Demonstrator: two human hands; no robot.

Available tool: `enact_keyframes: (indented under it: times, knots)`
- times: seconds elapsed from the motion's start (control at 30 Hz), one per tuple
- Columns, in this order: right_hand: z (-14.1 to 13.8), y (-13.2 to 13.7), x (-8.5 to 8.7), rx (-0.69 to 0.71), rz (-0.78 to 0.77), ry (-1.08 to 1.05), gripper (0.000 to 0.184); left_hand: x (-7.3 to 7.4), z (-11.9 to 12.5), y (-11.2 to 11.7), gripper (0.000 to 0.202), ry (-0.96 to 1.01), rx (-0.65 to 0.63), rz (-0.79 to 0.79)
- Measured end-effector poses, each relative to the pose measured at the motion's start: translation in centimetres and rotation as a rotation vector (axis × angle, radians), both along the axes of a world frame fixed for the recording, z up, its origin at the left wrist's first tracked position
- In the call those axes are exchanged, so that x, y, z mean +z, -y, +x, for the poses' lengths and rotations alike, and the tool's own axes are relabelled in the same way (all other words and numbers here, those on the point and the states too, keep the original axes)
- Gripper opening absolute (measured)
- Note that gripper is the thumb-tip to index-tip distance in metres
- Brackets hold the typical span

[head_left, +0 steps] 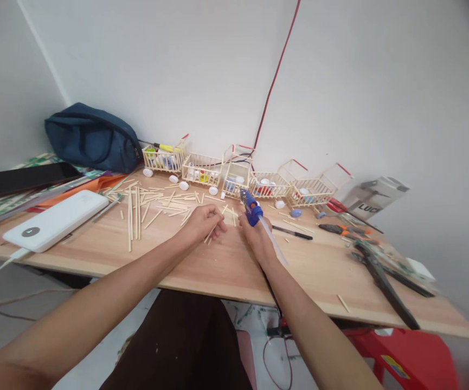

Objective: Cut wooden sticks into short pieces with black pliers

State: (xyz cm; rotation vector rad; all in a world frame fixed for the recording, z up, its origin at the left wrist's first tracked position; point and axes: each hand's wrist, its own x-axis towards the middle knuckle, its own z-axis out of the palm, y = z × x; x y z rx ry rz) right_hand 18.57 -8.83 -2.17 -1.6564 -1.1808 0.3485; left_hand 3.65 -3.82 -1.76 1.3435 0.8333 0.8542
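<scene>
Head view: left hand [207,222] pinching a thin stick [210,235] between its fingers, just above the bench [226,273]; right hand [255,232] closing around a blue glue gun [252,210], just beside the left, nozzle pointing away from the body toward a row of stick carts [237,177]; clear glue stick [274,241] jutting from the gun's rear; carts standing along the wall; loose sticks [173,206] lying scattered left of and beyond the left hand; black pen [293,233] lying right of the gun; orange-handled pliers [342,230] resting farther right; white power bank [57,221] lying far left.
</scene>
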Motion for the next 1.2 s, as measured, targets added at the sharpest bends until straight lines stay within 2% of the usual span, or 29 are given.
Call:
enact_keyframes:
  times: [0.77,1.2]
  knots:
    - [-0.27,0.15,0.39,-0.01,-0.016,-0.025,0.028,0.11,0.02,0.06,0.013,-0.008,0.003,0.001]
    - [-0.2,-0.06,-0.03,-0.014,-0.012,-0.024,0.033,0.11,-0.03,0.15,0.012,0.002,0.009,-0.017]
